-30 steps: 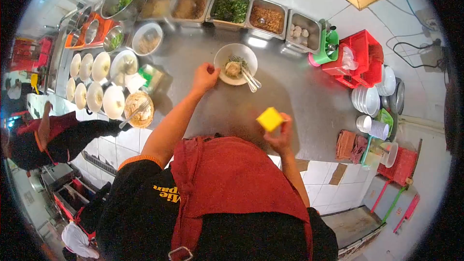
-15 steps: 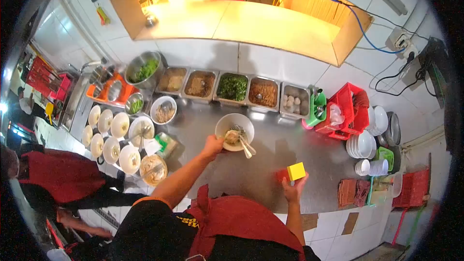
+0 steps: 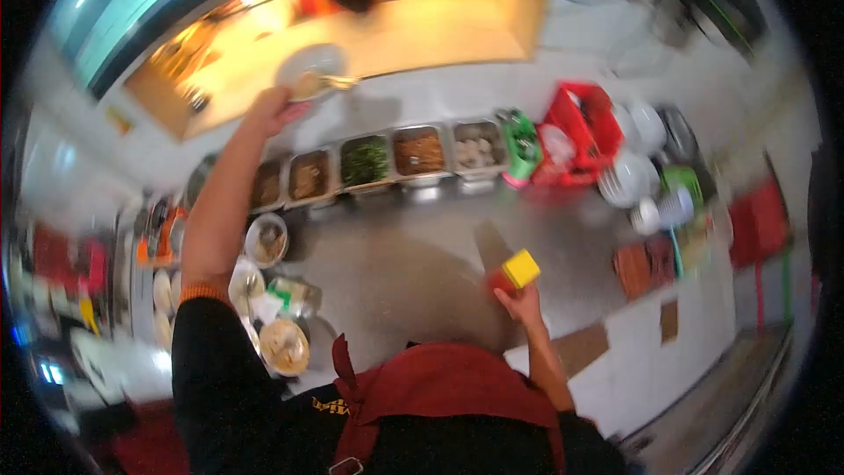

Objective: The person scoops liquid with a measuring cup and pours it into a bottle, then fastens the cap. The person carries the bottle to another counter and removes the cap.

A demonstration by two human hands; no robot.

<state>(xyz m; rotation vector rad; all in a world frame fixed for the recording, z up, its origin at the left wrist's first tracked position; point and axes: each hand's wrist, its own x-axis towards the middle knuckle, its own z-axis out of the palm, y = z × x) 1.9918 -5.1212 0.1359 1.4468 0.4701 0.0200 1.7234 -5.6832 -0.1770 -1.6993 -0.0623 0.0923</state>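
My left hand (image 3: pixel 280 110) grips the rim of a white bowl (image 3: pixel 316 60) and holds it up at the lit serving window. The bowl has food and light-coloured utensils in it and is blurred by motion. My right hand (image 3: pixel 520 299) holds a small box (image 3: pixel 520 269) with a yellow top and a red side over the right part of the steel counter (image 3: pixel 396 264). Metal trays of toppings stand in a row between the counter and the window, among them chopped greens (image 3: pixel 365 161) and a brown crumbly topping (image 3: pixel 418 151).
A red crate (image 3: pixel 580 132), a green utensil holder (image 3: pixel 522 148) and stacked white bowls (image 3: pixel 629 178) stand at the right. Folded brown cloths (image 3: pixel 631 271) lie near the front edge. Several bowls and a tan-filled bowl (image 3: pixel 284 346) are at the left. Beyond the window (image 3: pixel 440 31) is a blurred red shape.
My left hand has lifted the bowl off the counter and carried it forward and left to the window. My right hand still holds the box. The view has turned.
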